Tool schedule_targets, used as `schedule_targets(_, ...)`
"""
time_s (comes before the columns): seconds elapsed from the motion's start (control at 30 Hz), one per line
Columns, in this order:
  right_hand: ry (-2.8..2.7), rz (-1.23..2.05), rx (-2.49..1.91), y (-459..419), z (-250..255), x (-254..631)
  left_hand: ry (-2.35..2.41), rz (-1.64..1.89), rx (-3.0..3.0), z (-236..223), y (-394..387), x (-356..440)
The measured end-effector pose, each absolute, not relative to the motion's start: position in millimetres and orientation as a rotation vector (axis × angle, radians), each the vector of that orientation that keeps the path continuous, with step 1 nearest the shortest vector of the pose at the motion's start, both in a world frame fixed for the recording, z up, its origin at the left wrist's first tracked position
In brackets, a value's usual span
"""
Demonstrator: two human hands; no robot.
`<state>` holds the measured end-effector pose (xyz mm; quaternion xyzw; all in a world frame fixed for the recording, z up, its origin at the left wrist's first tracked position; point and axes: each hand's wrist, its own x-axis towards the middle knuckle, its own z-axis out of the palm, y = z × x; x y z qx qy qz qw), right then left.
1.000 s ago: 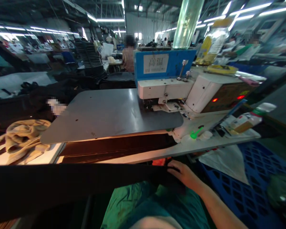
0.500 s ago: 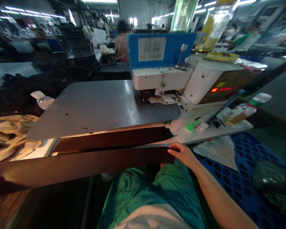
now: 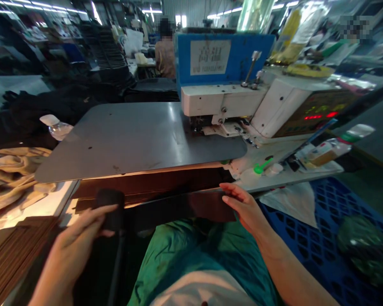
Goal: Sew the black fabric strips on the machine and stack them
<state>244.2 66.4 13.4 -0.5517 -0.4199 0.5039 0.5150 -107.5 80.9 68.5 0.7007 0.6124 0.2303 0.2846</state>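
A long dark brown strip of material (image 3: 178,208) stretches above my lap, in front of the sewing machine table. My right hand (image 3: 244,208) pinches its right end between thumb and fingers. At the strip's left part, which looks bent over into a darker flap (image 3: 110,206), my left hand (image 3: 79,236) grips with the index finger stretched across it; exactly how the strip folds there is hard to make out. Behind the strip, more brown strips (image 3: 153,182) lie beneath the edge of the grey metal plate (image 3: 130,140).
An industrial sewing machine (image 3: 223,100) with a blue cover stands ahead. At lower left is a stack of brown strips (image 3: 15,250), with a beige cloth (image 3: 15,174) behind it. A blue crate (image 3: 293,229) stands at right. Bottles and a green-tipped container (image 3: 258,170) sit by the machine.
My left hand has come in from the far left toward the middle, bringing the strip's left part with it. My right hand stays at the right end. The view has shifted slightly.
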Motion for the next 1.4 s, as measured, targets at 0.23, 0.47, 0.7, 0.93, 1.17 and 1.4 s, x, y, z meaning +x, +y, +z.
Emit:
schedule_targets(0.23, -1.321, 1.164, -1.254, 52, 53, 199, 1.110, 0.570, 1.924, 66, 67, 5)
schedule_targets(0.47, -1.559, 1.107, -1.253, 49, 58, 190, 1.011, 0.671, 1.451, 46, 74, 21)
schedule_targets(0.7, -1.844, 0.554, -1.283, 59, 52, 191, 1.008, 0.634, 1.190, 36, 78, 19)
schedule_targets(0.93, -2.075, 0.286, -1.292, 62, 48, 185, 1.082, 0.672, 1.605, 44, 77, 20)
schedule_targets(1.17, -2.231, 0.113, -1.262, 64, 42, 182, 1.110, 0.621, 1.868, 42, 75, 19)
schedule_targets(1.4, -2.181, 0.431, -1.274, 64, 38, 187, 0.987, 0.555, 2.035, 40, 73, 18)
